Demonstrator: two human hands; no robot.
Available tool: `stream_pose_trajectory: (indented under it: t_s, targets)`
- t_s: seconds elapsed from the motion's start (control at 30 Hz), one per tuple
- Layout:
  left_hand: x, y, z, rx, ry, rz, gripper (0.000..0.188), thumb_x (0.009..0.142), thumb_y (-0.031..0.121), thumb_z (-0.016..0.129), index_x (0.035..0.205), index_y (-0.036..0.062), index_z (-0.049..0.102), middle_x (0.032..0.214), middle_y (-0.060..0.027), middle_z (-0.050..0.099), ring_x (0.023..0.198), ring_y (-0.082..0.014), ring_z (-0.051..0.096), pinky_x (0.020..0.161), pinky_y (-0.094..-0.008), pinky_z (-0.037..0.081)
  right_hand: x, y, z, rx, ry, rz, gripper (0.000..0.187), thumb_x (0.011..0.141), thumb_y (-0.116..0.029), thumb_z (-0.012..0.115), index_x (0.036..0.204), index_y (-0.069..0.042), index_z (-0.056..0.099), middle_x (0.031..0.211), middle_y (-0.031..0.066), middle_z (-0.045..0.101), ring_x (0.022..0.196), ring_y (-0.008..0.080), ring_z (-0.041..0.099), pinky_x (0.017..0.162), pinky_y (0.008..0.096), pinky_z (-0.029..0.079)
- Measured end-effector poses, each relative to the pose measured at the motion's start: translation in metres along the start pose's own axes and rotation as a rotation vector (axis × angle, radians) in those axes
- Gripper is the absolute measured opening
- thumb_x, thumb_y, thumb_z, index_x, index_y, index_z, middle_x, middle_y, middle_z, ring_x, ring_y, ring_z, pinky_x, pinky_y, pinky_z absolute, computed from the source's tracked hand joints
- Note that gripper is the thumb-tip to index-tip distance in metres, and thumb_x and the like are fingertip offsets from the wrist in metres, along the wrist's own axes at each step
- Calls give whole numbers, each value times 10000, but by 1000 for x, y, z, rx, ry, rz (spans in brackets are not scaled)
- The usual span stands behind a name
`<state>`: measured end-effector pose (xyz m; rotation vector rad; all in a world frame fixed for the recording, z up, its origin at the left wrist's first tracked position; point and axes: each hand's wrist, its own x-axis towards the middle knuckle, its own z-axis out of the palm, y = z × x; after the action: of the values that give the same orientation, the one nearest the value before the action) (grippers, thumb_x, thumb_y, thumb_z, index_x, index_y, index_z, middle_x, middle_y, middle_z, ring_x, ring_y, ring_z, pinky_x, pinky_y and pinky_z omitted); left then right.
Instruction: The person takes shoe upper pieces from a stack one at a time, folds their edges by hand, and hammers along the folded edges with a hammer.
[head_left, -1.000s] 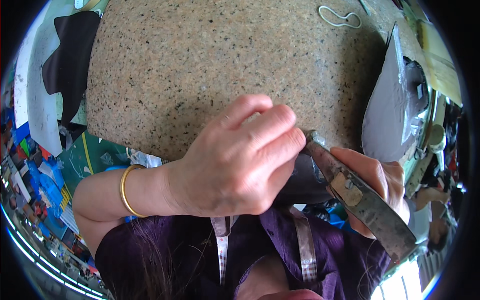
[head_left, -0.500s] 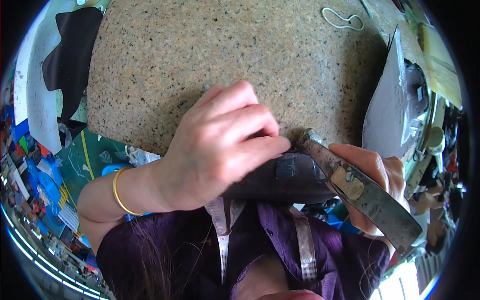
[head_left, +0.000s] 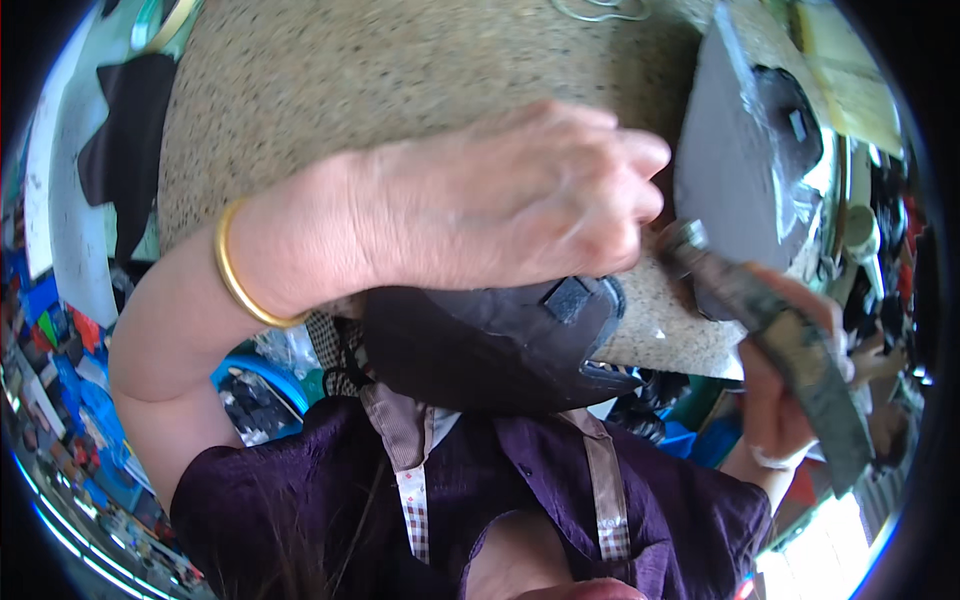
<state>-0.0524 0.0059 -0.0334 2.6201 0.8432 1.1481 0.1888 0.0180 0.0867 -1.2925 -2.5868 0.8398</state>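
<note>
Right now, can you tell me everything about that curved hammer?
The curved hammer has a long, metal-looking grey head with a blunt tip and a tan patch midway. Slightly blurred, it slants from upper left to lower right, near the speckled slab's right side. The right hand grips it; its handle is hidden.

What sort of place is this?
Probably a leather or similar craft workshop: the right hand grips a hammer, and a dark, leather-like panel lies at the near edge of a speckled stone slab.

A workshop (hammer (head_left: 805, 360), stone worktop (head_left: 300, 95)).
</note>
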Motion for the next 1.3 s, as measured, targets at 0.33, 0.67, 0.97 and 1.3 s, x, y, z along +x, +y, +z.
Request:
stream_pose_trajectory:
  t_s: [0.33, 0.67, 0.97, 1.3]
  targets:
    - [6, 2, -12, -187, -153, -86, 175, 628, 146, 706, 769, 52, 663, 773, -14, 600, 746, -194, 570, 636, -333, 483, 10, 15, 12, 97, -190, -156, 366, 709, -122, 770, 1048, -39, 656, 906, 80, 699, 655, 199, 658, 615, 307, 458]
    - [-16, 12, -17, -79, -86, -165, 162, 594, 118, 689, 745, 64, 661, 791, 7, 608, 772, -179, 571, 677, -320, 473, 21, -11, 22, -14, -256, 70, 289, 739, -207, 743, 993, -76, 704, 872, 20, 708, 773, 221, 568, 778, 335, 453]
    - [-24, 14, -22, -81, -41, -246, 144, 627, 132, 723, 736, 61, 661, 760, -3, 609, 739, -187, 572, 618, -310, 459, 41, -1, 18, 22, -284, -319, 322, 754, -133, 700, 1049, -17, 643, 790, 96, 685, 534, 220, 640, 503, 321, 455]
    - [-27, 23, -20, -76, -12, -304, 153, 590, 115, 712, 717, 44, 664, 766, -16, 616, 729, -192, 573, 643, -330, 464, 49, -10, 19, 69, -373, -196, 339, 725, -115, 735, 1044, -41, 647, 820, 88, 693, 599, 248, 648, 569, 345, 477]
